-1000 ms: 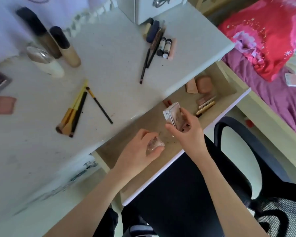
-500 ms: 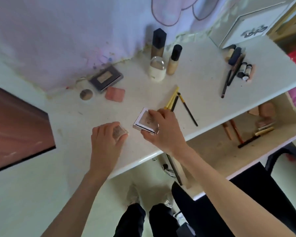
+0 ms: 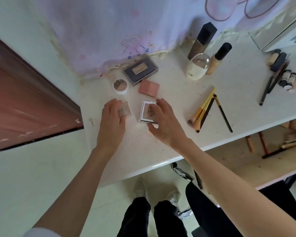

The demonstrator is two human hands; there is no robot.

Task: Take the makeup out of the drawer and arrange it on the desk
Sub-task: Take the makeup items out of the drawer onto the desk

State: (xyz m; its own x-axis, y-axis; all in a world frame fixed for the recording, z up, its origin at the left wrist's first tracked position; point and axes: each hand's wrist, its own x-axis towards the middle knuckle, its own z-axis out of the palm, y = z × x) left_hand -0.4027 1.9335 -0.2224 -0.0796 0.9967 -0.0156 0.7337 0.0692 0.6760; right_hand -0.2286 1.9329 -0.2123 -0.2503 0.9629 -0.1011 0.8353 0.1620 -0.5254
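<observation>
On the white desk, my left hand grips a small clear compact that lies flat on the surface. My right hand holds a white square compact by its far and near edges, also flat on the desk. The two compacts sit side by side, just in front of a round white jar, a dark palette and a pink compact. The open drawer is at lower right with a few pencils and sticks inside.
Two foundation bottles and a white egg-shaped case stand at the back. Brushes lie right of my right hand. Pencils and small tubes lie at far right. A brown door is on the left.
Both hands carried the two compacts from the drawer up onto the desk, then further back and left. The compacts now lie flat in front of the jar and pink compact.
</observation>
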